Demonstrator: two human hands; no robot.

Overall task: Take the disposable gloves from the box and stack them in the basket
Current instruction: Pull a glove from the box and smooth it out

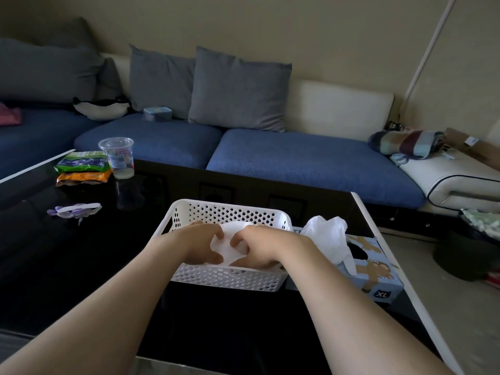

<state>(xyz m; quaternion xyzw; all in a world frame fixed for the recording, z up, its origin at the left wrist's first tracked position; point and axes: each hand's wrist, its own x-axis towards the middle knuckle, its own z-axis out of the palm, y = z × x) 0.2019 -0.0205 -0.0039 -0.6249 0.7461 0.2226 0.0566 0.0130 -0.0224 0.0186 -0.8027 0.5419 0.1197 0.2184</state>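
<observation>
A white perforated basket (230, 212) stands on the black glossy table, straight in front of me. Inside it lies a white disposable glove (230, 249). Both hands are down in the basket: my left hand (203, 246) and my right hand (257, 249) pinch the glove with curled fingers, thumbs toward each other. Right beside the basket sits the light blue glove box (378, 272) marked XL, with a bunch of white gloves (331, 236) sticking up out of its opening.
On the table at the left are a clear plastic cup (119, 156), snack bags (81, 166) and a small purple item (74, 211). A blue sofa with grey cushions (238, 87) runs behind the table. The table's white right edge (384, 253) lies close to the box.
</observation>
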